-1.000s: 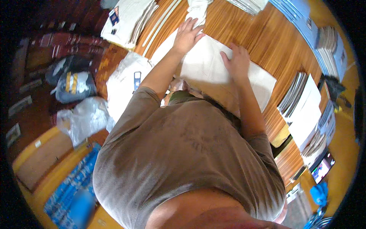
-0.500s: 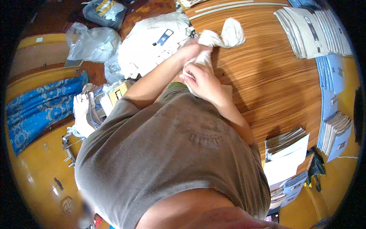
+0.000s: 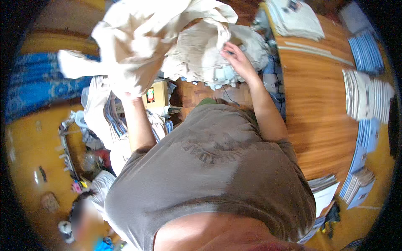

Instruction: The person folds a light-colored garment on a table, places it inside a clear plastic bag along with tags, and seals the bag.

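A large off-white cloth garment (image 3: 138, 39) is bunched and spread in the air at the far left, with loose folds and a sleeve-like end sticking out to the left. Cloth covers most of my left hand (image 3: 132, 95), which is closed on the garment's lower part. A narrow, twisted end of the same cloth reaches down to my right hand (image 3: 238, 59), whose fingertips pinch it. Behind and below the garment lies a big heap of white cloth (image 3: 197, 54) on the floor.
On the right, a wooden table (image 3: 318, 125) carries folded white garments (image 3: 293, 19) at its far end and stacks of pale and blue packets (image 3: 363, 94) along its right edge. A yellowish box (image 3: 155, 95) stands by my left forearm. Another person (image 3: 90, 217) is at lower left.
My body has turned leftward from the table. Both hands have moved apart, and the white cloth, bunched between them before, now spreads out in the air at the left.
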Tool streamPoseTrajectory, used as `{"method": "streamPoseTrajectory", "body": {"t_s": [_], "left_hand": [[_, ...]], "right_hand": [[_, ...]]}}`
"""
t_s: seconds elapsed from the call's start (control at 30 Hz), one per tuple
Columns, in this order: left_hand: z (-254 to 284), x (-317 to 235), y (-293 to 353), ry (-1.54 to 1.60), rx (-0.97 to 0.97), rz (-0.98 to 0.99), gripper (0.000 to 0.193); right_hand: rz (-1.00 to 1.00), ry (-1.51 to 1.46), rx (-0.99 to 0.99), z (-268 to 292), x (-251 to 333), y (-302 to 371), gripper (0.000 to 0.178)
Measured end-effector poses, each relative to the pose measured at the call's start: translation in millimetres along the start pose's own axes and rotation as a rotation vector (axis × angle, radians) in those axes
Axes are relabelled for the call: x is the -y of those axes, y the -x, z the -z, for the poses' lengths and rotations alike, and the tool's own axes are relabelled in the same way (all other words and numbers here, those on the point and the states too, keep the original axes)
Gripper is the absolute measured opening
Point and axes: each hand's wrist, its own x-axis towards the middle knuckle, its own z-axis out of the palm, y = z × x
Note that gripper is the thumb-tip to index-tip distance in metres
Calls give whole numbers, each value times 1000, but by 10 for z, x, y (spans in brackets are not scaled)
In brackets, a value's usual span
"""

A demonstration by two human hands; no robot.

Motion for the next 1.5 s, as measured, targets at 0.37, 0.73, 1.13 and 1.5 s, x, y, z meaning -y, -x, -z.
{"method": "streamPoseTrajectory", "body": {"t_s": [0.37,0.73,1.13,1.5], "left_hand": [[266,-1476,518,-599,-203,-297,27],[-499,-2056,1129,-470,-166,-517,41],[-1220,-1184,1812,-532,-507,-967,48],[-1031,-874,1268,-524,-212,-714,55]], "right_hand": [[-744,-584,847,-2882,-430,-759,84],[-827,-434,1219,-3660,-568,-1043,69],[-457,-780,587,-2807,579,-2287,63],[-278,211,1879,-2666,-2036,-1183,43]]}}
